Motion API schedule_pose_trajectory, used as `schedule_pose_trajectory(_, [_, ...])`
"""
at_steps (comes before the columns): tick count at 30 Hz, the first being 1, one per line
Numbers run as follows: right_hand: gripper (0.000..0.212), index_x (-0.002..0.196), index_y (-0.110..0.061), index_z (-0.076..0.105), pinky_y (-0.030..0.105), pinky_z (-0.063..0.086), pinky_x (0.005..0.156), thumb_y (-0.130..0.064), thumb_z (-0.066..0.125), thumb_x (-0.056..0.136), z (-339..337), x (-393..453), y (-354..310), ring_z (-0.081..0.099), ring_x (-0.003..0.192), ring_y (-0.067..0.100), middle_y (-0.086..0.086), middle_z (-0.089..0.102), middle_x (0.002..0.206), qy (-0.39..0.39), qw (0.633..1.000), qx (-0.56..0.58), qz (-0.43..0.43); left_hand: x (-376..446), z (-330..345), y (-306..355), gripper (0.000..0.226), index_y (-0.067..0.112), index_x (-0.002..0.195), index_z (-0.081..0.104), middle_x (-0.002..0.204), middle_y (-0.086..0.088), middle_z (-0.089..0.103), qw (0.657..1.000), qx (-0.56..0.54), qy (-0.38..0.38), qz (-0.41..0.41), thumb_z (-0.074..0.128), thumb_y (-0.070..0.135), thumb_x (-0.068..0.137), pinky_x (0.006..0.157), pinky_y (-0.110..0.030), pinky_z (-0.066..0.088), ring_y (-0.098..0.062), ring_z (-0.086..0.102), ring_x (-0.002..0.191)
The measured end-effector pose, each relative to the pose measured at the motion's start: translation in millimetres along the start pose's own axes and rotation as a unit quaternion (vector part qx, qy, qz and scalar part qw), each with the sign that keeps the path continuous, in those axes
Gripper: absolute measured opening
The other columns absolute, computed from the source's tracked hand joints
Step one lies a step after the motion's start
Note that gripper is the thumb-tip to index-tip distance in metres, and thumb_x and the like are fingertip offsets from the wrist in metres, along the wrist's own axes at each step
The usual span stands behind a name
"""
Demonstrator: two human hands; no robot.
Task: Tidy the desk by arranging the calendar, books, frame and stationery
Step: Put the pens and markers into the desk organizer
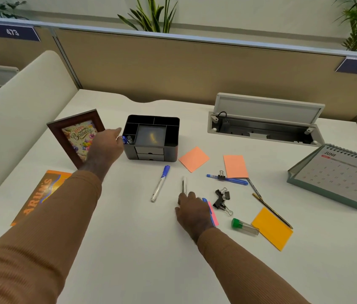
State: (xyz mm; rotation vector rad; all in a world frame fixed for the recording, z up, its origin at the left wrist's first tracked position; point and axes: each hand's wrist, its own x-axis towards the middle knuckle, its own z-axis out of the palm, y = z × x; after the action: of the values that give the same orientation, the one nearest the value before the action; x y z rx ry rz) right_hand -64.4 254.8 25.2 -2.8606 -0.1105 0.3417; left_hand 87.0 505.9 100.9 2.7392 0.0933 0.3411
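A black desk organiser [171,137] stands mid-desk. My left hand [107,145] is at its left compartment, fingers on a blue-capped marker [125,139] standing in it. A brown photo frame [72,137] stands upright behind that hand. An orange book [39,194] lies under my left forearm. My right hand [193,210] rests on the desk, fingertips on the near end of a white-and-black pen [184,184]. Another blue-capped marker [160,183] lies to the left of that pen. A June desk calendar [337,176] stands at the right.
Two salmon sticky notes [194,159] [235,166], a yellow note [271,228], a blue pen [228,178], two pencils [271,210], black binder clips [222,197], a green-capped tube [244,226] and pink-blue flags [213,213] lie scattered. An open cable tray [263,123] sits behind.
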Motion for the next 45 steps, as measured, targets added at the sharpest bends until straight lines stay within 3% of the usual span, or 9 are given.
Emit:
schedule_pose_trajectory(4, [0.015, 0.106, -0.017, 0.052, 0.03, 0.04, 0.069, -0.019, 0.043, 0.094, -10, -1, 4, 0.054, 0.083, 0.024, 0.006, 0.058, 0.101, 0.005, 0.987, 0.143, 0.068, -4, -16, 8, 0.04, 0.003, 0.131, 0.056, 0.127, -0.018, 0.063, 0.995, -0.041, 0.084, 0.029, 0.05, 0.01, 0.092, 0.101, -0.036, 0.043, -0.031, 0.059, 0.117])
schedule_pose_trajectory(9, [0.036, 0.125, -0.023, 0.046, 0.031, 0.052, 0.07, -0.016, 0.056, 0.091, -20, 0, 16, 0.063, 0.077, 0.021, 0.0, 0.064, 0.084, -0.033, 0.888, 0.436, 0.144, -32, -24, 32, 0.037, 0.004, 0.123, 0.063, 0.122, -0.014, 0.066, 0.982, -0.129, 0.12, 0.067, 0.052, 0.004, 0.087, 0.097, -0.029, 0.047, -0.024, 0.063, 0.109])
schedule_pose_trajectory(14, [0.029, 0.117, -0.017, 0.056, 0.022, 0.055, 0.064, -0.009, 0.064, 0.09, -39, -4, 23, 0.072, 0.081, 0.019, 0.009, 0.069, 0.105, -0.012, 0.781, 0.612, 0.123, -93, 4, 69, 0.026, 0.016, 0.112, 0.072, 0.099, 0.001, 0.073, 0.956, -0.275, -0.094, -0.03, 0.062, 0.01, 0.088, 0.07, -0.013, 0.05, -0.003, 0.065, 0.071])
schedule_pose_trajectory(18, [0.015, 0.105, -0.015, 0.066, 0.035, 0.057, 0.084, -0.017, 0.068, 0.09, -50, -3, 22, 0.072, 0.097, 0.02, 0.012, 0.074, 0.104, -0.002, 0.714, 0.692, 0.11, -129, 22, 93, 0.032, 0.013, 0.121, 0.067, 0.103, 0.0, 0.073, 0.878, -0.399, -0.241, -0.106, 0.065, 0.02, 0.09, 0.083, -0.031, 0.058, -0.012, 0.071, 0.085])
schedule_pose_trajectory(26, [0.018, 0.099, -0.026, 0.073, 0.032, 0.055, 0.076, -0.024, 0.076, 0.081, -56, -6, 14, 0.07, 0.095, 0.012, -0.004, 0.076, 0.1, 0.035, 0.716, 0.691, 0.099, -145, 33, 109, 0.021, 0.009, 0.108, 0.071, 0.096, -0.008, 0.076, 0.744, -0.583, -0.242, -0.222, 0.069, 0.012, 0.088, 0.069, -0.023, 0.058, -0.021, 0.074, 0.088])
schedule_pose_trajectory(31, [0.032, 0.112, -0.024, 0.067, 0.032, 0.053, 0.076, -0.01, 0.073, 0.084, -58, -5, 18, 0.068, 0.102, 0.013, -0.003, 0.074, 0.111, 0.019, 0.689, 0.719, 0.087, -136, 29, 101, 0.019, 0.004, 0.108, 0.068, 0.099, -0.014, 0.074, 0.704, -0.628, -0.23, -0.24, 0.062, 0.001, 0.09, 0.076, -0.025, 0.058, -0.024, 0.072, 0.093])
schedule_pose_trajectory(37, [0.034, 0.119, -0.027, 0.061, 0.033, 0.054, 0.077, -0.017, 0.069, 0.087, -63, -11, 43, 0.066, 0.105, 0.017, -0.004, 0.069, 0.116, 0.058, 0.682, 0.719, 0.12, -86, -15, 65, 0.018, -0.002, 0.106, 0.066, 0.085, -0.007, 0.075, 0.77, -0.602, -0.091, -0.194, 0.062, -0.003, 0.089, 0.074, -0.022, 0.059, -0.013, 0.072, 0.079])
schedule_pose_trajectory(41, [0.029, 0.115, -0.027, 0.064, 0.029, 0.054, 0.07, -0.017, 0.068, 0.088, -63, -14, 58, 0.067, 0.095, 0.015, -0.002, 0.07, 0.111, 0.073, 0.689, 0.705, 0.151, -47, -53, 30, 0.019, 0.008, 0.104, 0.072, 0.087, -0.009, 0.072, 0.854, -0.497, 0.035, -0.149, 0.071, 0.011, 0.085, 0.075, -0.028, 0.057, -0.014, 0.067, 0.077])
schedule_pose_trajectory(45, [0.024, 0.11, -0.027, 0.067, 0.029, 0.052, 0.068, -0.015, 0.067, 0.089, -60, -17, 63, 0.066, 0.089, 0.015, -0.002, 0.071, 0.102, 0.079, 0.693, 0.699, 0.16, -21, -74, 5, 0.019, 0.022, 0.101, 0.073, 0.08, 0.01, 0.07, 0.909, -0.372, 0.168, -0.088, 0.074, 0.026, 0.082, 0.071, -0.022, 0.056, -0.001, 0.064, 0.07])
